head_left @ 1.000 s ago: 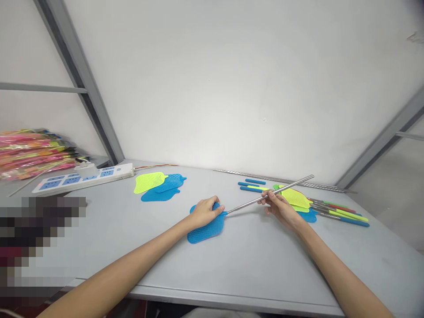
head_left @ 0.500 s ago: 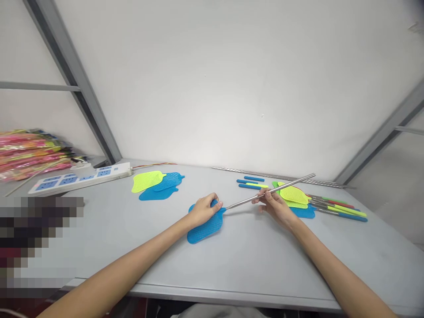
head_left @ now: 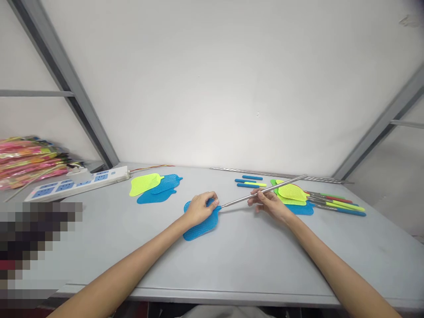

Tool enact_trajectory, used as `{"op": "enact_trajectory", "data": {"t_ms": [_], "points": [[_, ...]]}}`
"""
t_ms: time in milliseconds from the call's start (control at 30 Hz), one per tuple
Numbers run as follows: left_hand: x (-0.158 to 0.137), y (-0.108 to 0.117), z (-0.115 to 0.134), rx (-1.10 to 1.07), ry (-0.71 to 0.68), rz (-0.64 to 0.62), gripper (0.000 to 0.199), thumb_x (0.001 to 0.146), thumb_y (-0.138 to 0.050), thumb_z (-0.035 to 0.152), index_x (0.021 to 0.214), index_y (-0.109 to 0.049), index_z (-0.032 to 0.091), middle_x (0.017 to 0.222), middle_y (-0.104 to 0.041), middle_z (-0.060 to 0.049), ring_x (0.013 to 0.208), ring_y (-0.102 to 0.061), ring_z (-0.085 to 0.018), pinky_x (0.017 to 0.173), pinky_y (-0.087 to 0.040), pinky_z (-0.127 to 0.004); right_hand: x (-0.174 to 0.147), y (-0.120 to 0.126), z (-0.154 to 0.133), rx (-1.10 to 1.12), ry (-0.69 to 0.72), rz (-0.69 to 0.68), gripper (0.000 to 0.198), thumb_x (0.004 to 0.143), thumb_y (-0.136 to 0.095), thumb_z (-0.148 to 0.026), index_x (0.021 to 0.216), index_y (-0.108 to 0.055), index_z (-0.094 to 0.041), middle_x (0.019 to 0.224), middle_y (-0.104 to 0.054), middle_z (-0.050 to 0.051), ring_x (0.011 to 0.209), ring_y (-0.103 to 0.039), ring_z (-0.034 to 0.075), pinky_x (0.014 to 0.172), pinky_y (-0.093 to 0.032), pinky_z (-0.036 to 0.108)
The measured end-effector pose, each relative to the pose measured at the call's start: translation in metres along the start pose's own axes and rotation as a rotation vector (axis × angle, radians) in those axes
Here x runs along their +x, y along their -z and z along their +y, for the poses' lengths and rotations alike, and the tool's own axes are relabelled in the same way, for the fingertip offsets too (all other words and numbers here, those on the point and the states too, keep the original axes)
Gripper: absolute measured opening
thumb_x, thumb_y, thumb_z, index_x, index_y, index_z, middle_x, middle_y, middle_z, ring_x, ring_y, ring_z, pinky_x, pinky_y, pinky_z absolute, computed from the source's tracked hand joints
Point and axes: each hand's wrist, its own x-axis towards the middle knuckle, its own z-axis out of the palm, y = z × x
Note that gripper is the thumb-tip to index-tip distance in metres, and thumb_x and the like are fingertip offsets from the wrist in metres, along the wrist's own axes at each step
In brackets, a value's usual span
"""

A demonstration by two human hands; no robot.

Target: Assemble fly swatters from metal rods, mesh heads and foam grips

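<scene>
My left hand (head_left: pixel 202 208) grips a blue fly swatter head (head_left: pixel 201 229) near its neck, thumb on top, close above the table. A metal rod (head_left: pixel 238 200) meets the tip of that neck and slants up to the right. My right hand (head_left: pixel 267 203) is closed on the rod around its middle, thumb and fingers pinching it. Left of my hands lie a yellow swatter head (head_left: pixel 145 184) and blue swatter heads (head_left: pixel 157 195). Behind my right hand are blue and yellow handle sleeves (head_left: pixel 247 185).
Swatters with yellow heads (head_left: pixel 293 194) and coloured handles (head_left: pixel 351 213) are piled at the right. Long metal rods (head_left: pixel 281 175) lie along the wall. A white power strip (head_left: pixel 77 183) and bagged colourful goods (head_left: pixel 29 159) sit at the left. The table's front edge (head_left: pixel 198 295) runs below.
The view has shifted slightly. Both hands keep their grip on the blue swatter head and the rod, with little visible difference between them.
</scene>
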Motion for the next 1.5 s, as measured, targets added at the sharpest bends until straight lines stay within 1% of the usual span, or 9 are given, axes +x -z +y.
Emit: {"op": "enact_trajectory", "data": {"t_ms": [267,433,533,633,767,900,1067,1300,1500], "points": [[-0.004,0.003,0.010,0.096,-0.142,-0.011,0.033,0.078,-0.034,0.046,0.075,-0.056,0.022,0.080,-0.050,-0.001,0.079,-0.047,-0.015,0.075,-0.030,-0.029,-0.004,-0.010,-0.014,-0.048,-0.068,0.064,0.029,0.071,-0.053,-0.040,0.090,-0.059,-0.019,0.076,-0.058,0.004,0.066,-0.054,0.013,0.051,-0.040,0.022],[-0.007,-0.001,0.013,0.071,-0.245,-0.104,0.026,0.084,-0.026,0.029,0.084,-0.051,0.022,0.075,-0.053,0.000,0.071,-0.047,-0.013,0.073,-0.031,-0.027,-0.004,-0.008,-0.006,-0.101,-0.146,-0.004,0.029,0.071,-0.056,-0.036,0.096,-0.057,-0.022,0.083,-0.057,0.004,0.067,-0.054,0.013,0.049,-0.042,0.022],[-0.005,0.003,0.013,0.096,-0.197,-0.074,0.027,0.084,-0.024,0.023,0.099,-0.047,0.023,0.079,-0.055,-0.001,0.070,-0.047,-0.015,0.073,-0.031,-0.027,0.000,0.001,0.003,-0.163,-0.164,0.055,0.034,0.066,-0.061,-0.030,0.099,-0.056,-0.024,0.096,-0.054,0.006,0.073,-0.054,0.014,0.048,-0.044,0.022],[-0.002,0.009,0.010,0.096,-0.148,-0.014,0.029,0.083,-0.023,0.022,0.104,-0.043,0.023,0.084,-0.056,-0.002,0.072,-0.048,-0.015,0.072,-0.031,-0.027,0.006,0.013,0.012,-0.202,-0.087,0.234,0.033,0.065,-0.060,-0.031,0.097,-0.056,-0.026,0.100,-0.051,0.004,0.074,-0.054,0.015,0.045,-0.044,0.021],[0.000,0.016,0.009,0.058,-0.065,0.067,0.026,0.083,-0.023,0.028,0.097,-0.044,0.021,0.088,-0.054,-0.003,0.077,-0.049,-0.016,0.067,-0.033,-0.026,0.015,0.028,0.020,-0.339,-0.045,0.401,0.039,0.067,-0.056,-0.035,0.106,-0.052,-0.028,0.078,-0.054,0.000,0.046,-0.049,0.007,0.047,-0.046,0.023],[-0.001,0.020,0.015,0.070,0.022,0.087,0.028,0.083,-0.023,0.039,0.081,-0.046,0.022,0.070,-0.052,0.001,0.063,-0.048,-0.014,0.055,-0.030,-0.023,0.021,0.033,0.023,-0.439,-0.047,0.364,0.040,0.068,-0.053,-0.038,0.105,-0.053,-0.026,0.064,-0.053,-0.002,0.035,-0.040,0.005,0.038,-0.041,0.022],[-0.002,0.024,0.022,0.135,0.108,0.081,0.038,0.080,-0.025,0.048,0.061,-0.043,0.019,0.054,-0.045,0.002,0.052,-0.043,-0.012,0.048,-0.022,-0.023,0.023,0.030,0.028,-0.459,0.030,0.357,0.030,0.067,-0.051,-0.040,0.090,-0.058,-0.022,0.064,-0.052,-0.001,0.043,-0.044,0.008,0.031,-0.034,0.018],[0.000,0.025,0.017,0.146,0.069,0.107,0.037,0.083,-0.021,0.041,0.060,-0.040,0.019,0.054,-0.044,0.002,0.051,-0.042,-0.012,0.048,-0.022,-0.023,0.018,0.031,0.022,-0.691,-0.002,0.190,0.030,0.065,-0.055,-0.036,0.092,-0.059,-0.023,0.047,-0.042,-0.006,0.038,-0.037,0.009,0.036,-0.029,0.021],[-0.001,0.025,0.014,0.174,0.087,0.078,0.039,0.083,-0.019,0.042,0.060,-0.042,0.019,0.054,-0.045,0.001,0.052,-0.042,-0.013,0.048,-0.022,-0.023,0.017,0.026,0.017,-0.774,0.039,0.281,0.019,0.061,-0.059,-0.036,0.073,-0.063,-0.022,0.046,-0.037,-0.006,0.042,-0.034,0.009,0.041,-0.025,0.023]]}}
